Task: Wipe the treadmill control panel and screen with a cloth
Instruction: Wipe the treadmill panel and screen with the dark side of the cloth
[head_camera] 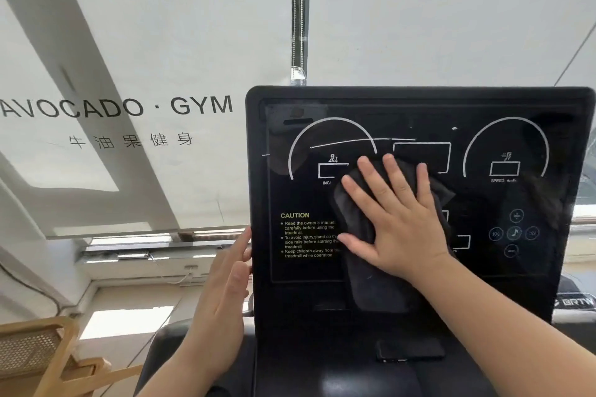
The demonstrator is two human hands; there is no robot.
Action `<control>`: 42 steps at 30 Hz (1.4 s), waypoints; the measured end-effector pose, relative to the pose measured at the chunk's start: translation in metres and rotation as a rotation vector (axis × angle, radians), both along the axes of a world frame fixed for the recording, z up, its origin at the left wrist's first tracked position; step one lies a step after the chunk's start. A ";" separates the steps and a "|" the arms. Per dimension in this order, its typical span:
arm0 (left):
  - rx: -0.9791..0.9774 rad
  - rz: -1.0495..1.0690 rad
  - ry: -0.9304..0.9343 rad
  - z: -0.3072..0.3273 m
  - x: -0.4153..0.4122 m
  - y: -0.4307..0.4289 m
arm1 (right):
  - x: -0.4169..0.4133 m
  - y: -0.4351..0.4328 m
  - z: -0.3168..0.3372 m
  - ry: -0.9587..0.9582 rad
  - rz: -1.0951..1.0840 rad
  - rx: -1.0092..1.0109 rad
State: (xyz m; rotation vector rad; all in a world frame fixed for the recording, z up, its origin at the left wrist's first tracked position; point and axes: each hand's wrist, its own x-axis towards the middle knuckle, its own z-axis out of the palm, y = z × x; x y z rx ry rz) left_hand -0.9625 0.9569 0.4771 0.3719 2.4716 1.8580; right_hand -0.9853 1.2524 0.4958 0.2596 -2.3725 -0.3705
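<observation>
The black treadmill control panel (416, 113) stands upright in front of me, with white dial arcs, a yellow caution text at lower left and round buttons at right. A dark grey cloth (375, 287) lies flat against the middle of the glossy screen and hangs down below my palm. My right hand (396, 219) presses on the cloth with fingers spread wide. My left hand (225, 293) is at the panel's left edge, fingers extended and touching the frame, holding nothing.
A black phone (411, 351) lies on the console shelf below the screen. A white roller blind (129, 42) printed with gym lettering covers the window behind. A wooden rattan chair (35, 351) stands at lower left.
</observation>
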 end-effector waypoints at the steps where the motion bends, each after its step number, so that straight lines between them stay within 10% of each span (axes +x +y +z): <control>1: 0.006 -0.004 -0.010 -0.001 -0.001 0.000 | -0.005 0.001 0.011 0.010 -0.053 -0.056; 6: 0.006 0.006 -0.020 0.000 0.003 0.005 | -0.047 -0.068 0.061 0.031 -0.179 -0.289; 16: 0.137 0.006 -0.048 -0.002 0.002 0.004 | -0.042 -0.054 0.044 0.010 -0.009 -0.080; 23: 0.059 0.038 0.000 -0.012 0.001 0.009 | -0.023 -0.021 0.046 0.091 -0.414 -0.733; 34: 0.013 0.059 0.064 -0.021 0.004 0.008 | 0.022 -0.084 -0.059 -0.110 -0.027 -0.115; 42: -0.142 0.087 0.161 -0.036 0.031 0.009 | 0.076 0.010 -0.091 -0.167 -0.254 -0.275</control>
